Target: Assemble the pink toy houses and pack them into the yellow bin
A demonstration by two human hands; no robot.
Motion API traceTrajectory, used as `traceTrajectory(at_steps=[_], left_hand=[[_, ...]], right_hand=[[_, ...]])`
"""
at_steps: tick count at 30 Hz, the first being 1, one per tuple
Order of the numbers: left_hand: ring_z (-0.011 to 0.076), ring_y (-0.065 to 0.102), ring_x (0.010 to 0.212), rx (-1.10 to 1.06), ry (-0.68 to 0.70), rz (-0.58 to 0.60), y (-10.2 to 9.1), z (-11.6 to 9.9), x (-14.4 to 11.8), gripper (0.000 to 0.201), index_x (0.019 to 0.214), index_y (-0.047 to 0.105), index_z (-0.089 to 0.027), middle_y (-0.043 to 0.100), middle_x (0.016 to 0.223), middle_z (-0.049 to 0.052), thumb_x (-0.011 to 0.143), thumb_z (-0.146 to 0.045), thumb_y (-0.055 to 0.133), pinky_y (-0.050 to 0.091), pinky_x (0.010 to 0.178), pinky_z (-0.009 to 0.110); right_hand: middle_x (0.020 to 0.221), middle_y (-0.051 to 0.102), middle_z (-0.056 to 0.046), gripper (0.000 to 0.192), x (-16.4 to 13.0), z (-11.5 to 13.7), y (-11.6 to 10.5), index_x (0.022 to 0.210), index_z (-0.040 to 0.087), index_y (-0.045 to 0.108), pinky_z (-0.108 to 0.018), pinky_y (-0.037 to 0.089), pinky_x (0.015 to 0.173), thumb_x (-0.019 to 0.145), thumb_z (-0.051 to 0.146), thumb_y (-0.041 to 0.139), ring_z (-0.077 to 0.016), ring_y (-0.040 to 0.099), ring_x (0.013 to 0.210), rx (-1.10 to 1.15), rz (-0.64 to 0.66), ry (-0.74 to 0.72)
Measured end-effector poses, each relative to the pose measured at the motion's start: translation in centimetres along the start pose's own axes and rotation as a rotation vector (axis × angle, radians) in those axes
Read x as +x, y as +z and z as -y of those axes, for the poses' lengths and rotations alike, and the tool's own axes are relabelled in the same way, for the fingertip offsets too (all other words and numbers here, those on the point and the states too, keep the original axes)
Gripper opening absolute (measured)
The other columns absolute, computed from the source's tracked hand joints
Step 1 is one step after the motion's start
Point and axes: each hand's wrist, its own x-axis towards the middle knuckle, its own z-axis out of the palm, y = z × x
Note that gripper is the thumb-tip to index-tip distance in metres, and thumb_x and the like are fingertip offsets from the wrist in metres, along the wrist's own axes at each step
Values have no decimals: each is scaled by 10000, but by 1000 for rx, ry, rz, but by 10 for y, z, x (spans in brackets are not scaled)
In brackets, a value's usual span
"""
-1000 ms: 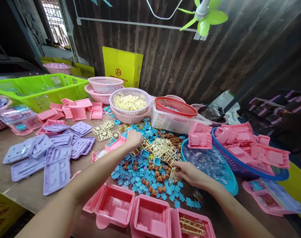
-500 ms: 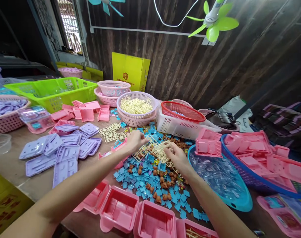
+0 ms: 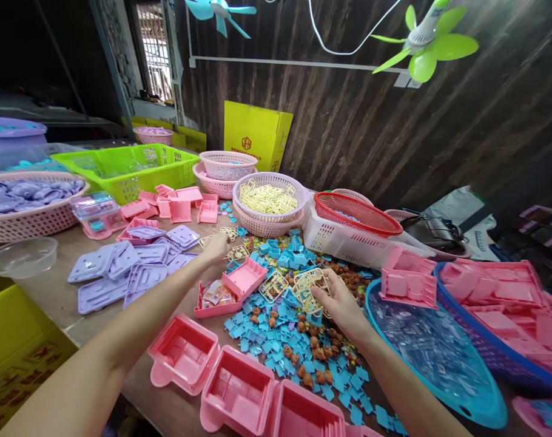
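Observation:
Cream lattice-like plastic part frames [image 3: 310, 285] are pinched in my right hand [image 3: 338, 300], above a heap of small blue pieces [image 3: 267, 328] and brown animal figures [image 3: 321, 352]. My left hand [image 3: 216, 247] reaches over other cream frames [image 3: 238, 252] lying on the table; its fingers look closed, but what they hold is hidden. Between my hands sits an open pink box [image 3: 219, 308] with packaged bits inside and a pink tray part [image 3: 245, 278] leaning at its edge. Another cream frame [image 3: 273, 286] rests on the blue heap.
Open pink boxes [image 3: 237, 391] line the near edge. Purple lids [image 3: 105, 297] lie left. A lilac basket [image 3: 269, 197] of cream frames stands behind the heap. To the right are a blue basin [image 3: 440, 358] of clear parts and a blue basket [image 3: 480, 352] of pink parts.
My left hand has moved left, away from my right hand, to the cream frames on the table. The right hand still holds cream frames over the heap. The view has shifted left.

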Motion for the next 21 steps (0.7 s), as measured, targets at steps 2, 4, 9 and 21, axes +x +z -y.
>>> traceTrajectory(at_steps=[2, 4, 9, 21], left_hand=[[263, 581, 982, 53, -32, 56, 8, 15, 7, 216, 940, 637, -102, 646, 1018, 149, 733, -158, 611, 426, 794, 309], [244, 585, 953, 93, -53, 96, 18, 22, 9, 197, 907, 629, -99, 637, 999, 128, 731, -181, 658, 446, 802, 333], [192, 585, 927, 106, -65, 104, 25, 22, 12, 273, 1015, 583, -136, 599, 1027, 50, 868, -364, 553, 491, 818, 384], [135, 627, 624, -530, 237, 230, -30, -42, -49, 252, 761, 569, -157, 638, 679, 23, 890, -319, 425, 453, 563, 215]], right_hand=[[842, 589, -14, 248, 3, -6, -1, 920, 219, 456, -310, 448, 734, 801, 432, 504, -177, 553, 784, 20, -61, 24], [809, 589, -18, 271, 11, -11, -1, 891, 216, 453, -315, 454, 710, 782, 457, 509, -181, 557, 758, 16, -138, 69], [751, 565, -14, 297, 43, -25, 0, 776, 201, 467, -319, 452, 656, 681, 475, 533, -179, 547, 695, -40, -232, 148], [771, 598, -35, 144, 6, 42, 13, 820, 210, 506, -307, 449, 695, 838, 348, 468, -193, 565, 741, -290, -7, -141]])
